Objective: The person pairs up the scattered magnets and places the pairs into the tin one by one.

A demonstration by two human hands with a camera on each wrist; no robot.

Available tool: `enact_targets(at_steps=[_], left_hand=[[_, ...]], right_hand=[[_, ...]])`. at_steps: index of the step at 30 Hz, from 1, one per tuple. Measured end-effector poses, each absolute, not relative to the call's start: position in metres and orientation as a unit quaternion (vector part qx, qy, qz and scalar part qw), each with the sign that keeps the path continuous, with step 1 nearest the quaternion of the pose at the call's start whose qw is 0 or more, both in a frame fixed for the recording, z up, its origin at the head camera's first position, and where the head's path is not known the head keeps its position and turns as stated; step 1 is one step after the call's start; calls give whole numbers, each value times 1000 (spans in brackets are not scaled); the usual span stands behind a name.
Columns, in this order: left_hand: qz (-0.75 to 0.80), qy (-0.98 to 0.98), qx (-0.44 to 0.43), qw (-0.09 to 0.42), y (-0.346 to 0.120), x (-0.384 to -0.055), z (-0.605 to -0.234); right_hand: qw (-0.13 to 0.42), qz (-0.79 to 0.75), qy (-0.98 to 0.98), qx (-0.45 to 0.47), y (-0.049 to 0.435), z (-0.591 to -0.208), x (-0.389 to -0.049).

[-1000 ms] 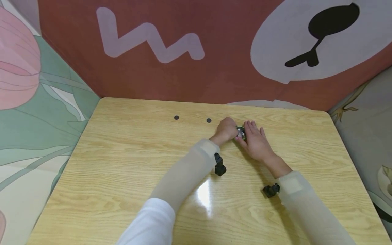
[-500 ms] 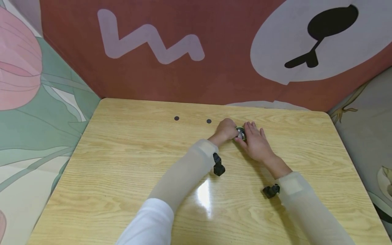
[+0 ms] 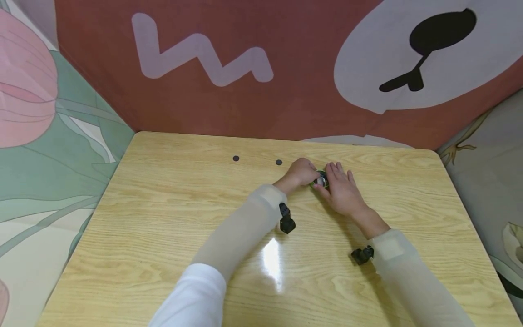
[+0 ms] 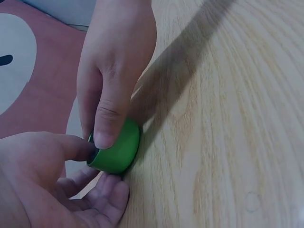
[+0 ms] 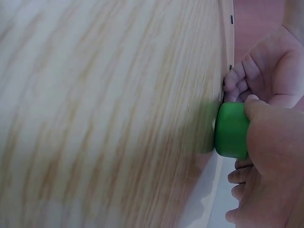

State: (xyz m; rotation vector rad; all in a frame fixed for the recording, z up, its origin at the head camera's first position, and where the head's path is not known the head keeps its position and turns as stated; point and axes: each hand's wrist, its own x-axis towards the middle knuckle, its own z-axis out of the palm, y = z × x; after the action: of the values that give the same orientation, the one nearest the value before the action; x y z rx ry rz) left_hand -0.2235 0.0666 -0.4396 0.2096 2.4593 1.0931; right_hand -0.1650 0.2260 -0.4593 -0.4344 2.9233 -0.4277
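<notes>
Near the back of the table, a small green round cup-shaped thing [image 4: 118, 152] stands with its mouth up and a silver-and-dark inside [image 3: 322, 180]. My right hand [image 3: 345, 193] holds it from the right, fingers stretched along the far side and thumb at the near rim. My left hand [image 3: 301, 172] is curled at its left side. In the left wrist view, one digit of the left hand [image 4: 47, 175] dips over the rim into the mouth, while other fingertips lie at the outer wall near the base. What the dipped tip touches is hidden.
Two dark round spots [image 3: 236, 158] lie toward the back edge of the wooden table [image 3: 163, 218]. A painted wall [image 3: 286, 109] rises right behind that edge. Small black cameras [image 3: 287, 220] hang below both wrists.
My left wrist and forearm have shifted slightly left and turned, with the left fingertips reaching further over the cup-shaped thing. The right hand has stayed in place.
</notes>
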Motion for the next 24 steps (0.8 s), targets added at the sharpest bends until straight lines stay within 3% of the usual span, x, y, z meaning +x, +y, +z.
enact_targets(at_steps=[12, 24], left_hand=[[405, 884, 120, 202, 52, -223, -434], [394, 892, 167, 148, 40, -230, -427]], right_hand=[[83, -151, 975, -141, 227, -460, -166], [65, -161, 974, -148, 233, -454, -170]])
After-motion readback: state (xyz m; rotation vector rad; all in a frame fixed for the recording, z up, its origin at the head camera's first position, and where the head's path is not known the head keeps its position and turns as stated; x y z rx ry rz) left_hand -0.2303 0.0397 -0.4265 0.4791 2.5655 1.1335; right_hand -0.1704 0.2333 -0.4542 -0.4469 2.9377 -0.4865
